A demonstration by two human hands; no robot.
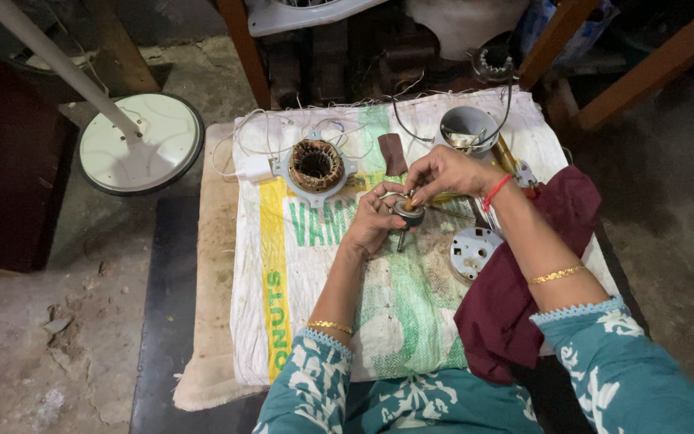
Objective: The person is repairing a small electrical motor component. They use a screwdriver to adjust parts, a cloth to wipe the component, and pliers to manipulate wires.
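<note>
Copper shows on the wound stator [316, 165] lying on the printed sack [323, 321], well apart from my hands. My left hand [373, 221] clamps the small rotor [408, 214] above the sack; my right hand [441, 173] fingertips pinch its top.

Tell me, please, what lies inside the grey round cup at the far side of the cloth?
Inside the grey cup some small metal parts and wire ends show, too small to identify. Its near wall hides the bottom, so anything lying under them cannot be seen.
</note>
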